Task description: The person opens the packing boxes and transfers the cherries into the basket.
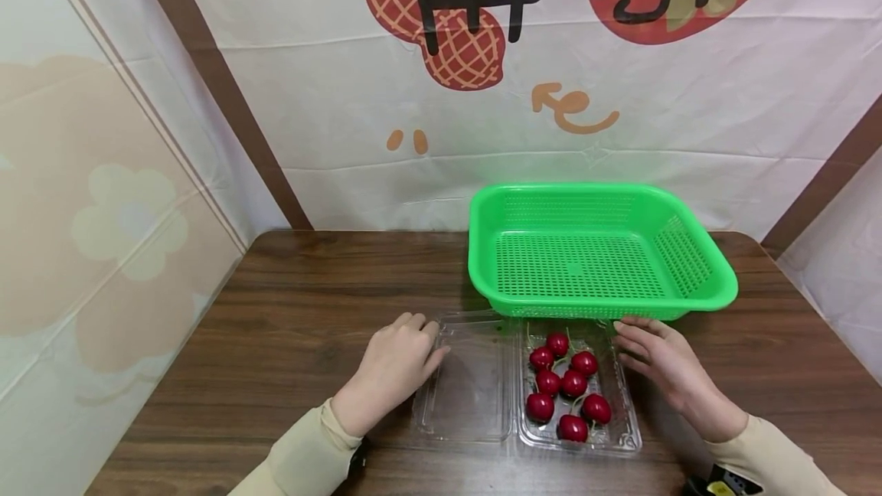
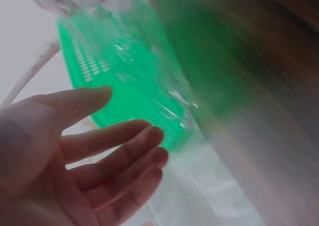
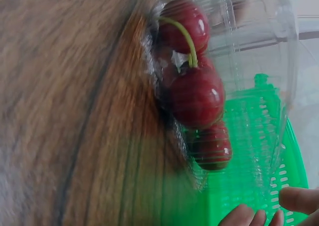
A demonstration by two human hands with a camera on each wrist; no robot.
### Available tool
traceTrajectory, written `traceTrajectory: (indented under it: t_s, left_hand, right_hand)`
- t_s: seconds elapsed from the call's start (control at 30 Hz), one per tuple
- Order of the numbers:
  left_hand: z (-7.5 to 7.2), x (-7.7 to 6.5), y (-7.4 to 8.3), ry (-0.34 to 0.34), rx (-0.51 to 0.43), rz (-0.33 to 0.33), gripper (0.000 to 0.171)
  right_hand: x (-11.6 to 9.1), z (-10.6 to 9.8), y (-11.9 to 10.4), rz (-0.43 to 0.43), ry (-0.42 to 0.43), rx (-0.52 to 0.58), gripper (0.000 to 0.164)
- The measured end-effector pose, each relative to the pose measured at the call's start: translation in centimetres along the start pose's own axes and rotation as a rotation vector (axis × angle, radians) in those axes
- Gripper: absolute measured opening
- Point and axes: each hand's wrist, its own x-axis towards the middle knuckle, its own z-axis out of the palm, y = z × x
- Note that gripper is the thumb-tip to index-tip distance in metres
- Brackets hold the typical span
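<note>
A clear plastic clamshell box lies unfolded on the table, its lid (image 1: pixel 472 396) to the left and its tray (image 1: pixel 623 423) to the right. Several red cherries (image 1: pixel 573 383) with green stems sit in the tray; in the right wrist view a cherry (image 3: pixel 198 97) shows through the clear wall. My left hand (image 1: pixel 393 370) is at the lid's left edge, fingers loosely bent and nothing gripped. At the tray's far right corner is my right hand (image 1: pixel 668 366), its fingers relaxed. Whether either hand touches the plastic I cannot tell.
A green perforated basket (image 1: pixel 602 305) stands just behind the tray, close to its far edge. The brown wooden table (image 1: pixel 331 282) ends at a printed white cloth (image 1: pixel 331 113) hung behind it. More cloth hangs at the left.
</note>
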Motion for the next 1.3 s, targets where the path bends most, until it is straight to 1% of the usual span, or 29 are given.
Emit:
traceTrajectory:
  t_s: [0.13, 0.23, 0.33, 0.5, 0.63, 0.87, 1.07, 1.2, 1.3]
  left_hand:
    - [-0.8, 0.6, 1.2, 0.018, -0.103, 0.009, 0.018]
    - [-1.1, 1.0, 2.1, 0.021, -0.153, 0.023, 0.016]
    - [-1.2, 1.5, 3.0, 0.026, -0.189, 0.043, 0.014]
    - [-1.0, 2.0, 4.3, 0.021, -0.228, 0.100, 0.014]
    - [-1.0, 2.3, 5.2, -0.006, -0.239, 0.144, 0.019]
    - [-1.1, 2.7, 6.5, -0.069, -0.218, 0.198, 0.022]
    - [-0.9, 3.0, 6.9, -0.070, -0.203, 0.224, 0.020]
    - [-0.8, 3.0, 6.9, -0.069, -0.199, 0.230, 0.018]
    - [-0.6, 3.1, 6.9, -0.065, -0.197, 0.234, 0.016]
  right_hand:
    - [-0.2, -0.1, 0.1, -0.067, 0.053, -0.104, 0.059]
    - [-0.5, -0.1, 0.1, -0.119, 0.073, -0.158, 0.057]
    - [-0.8, 0.0, 0.1, -0.165, 0.084, -0.166, 0.052]
    - [-1.3, 0.0, -0.1, -0.213, 0.103, -0.157, 0.044]
    - [-1.4, 0.1, -0.1, -0.246, 0.112, -0.171, 0.041]
    - [-1.6, 0.2, -0.3, -0.309, 0.110, -0.192, 0.037]
    - [-1.8, 0.5, -0.6, -0.341, 0.112, -0.242, 0.039]
    - [-2.0, 0.8, -0.7, -0.358, 0.121, -0.286, 0.041]
    - [-2.1, 1.0, -0.8, -0.386, 0.124, -0.320, 0.040]
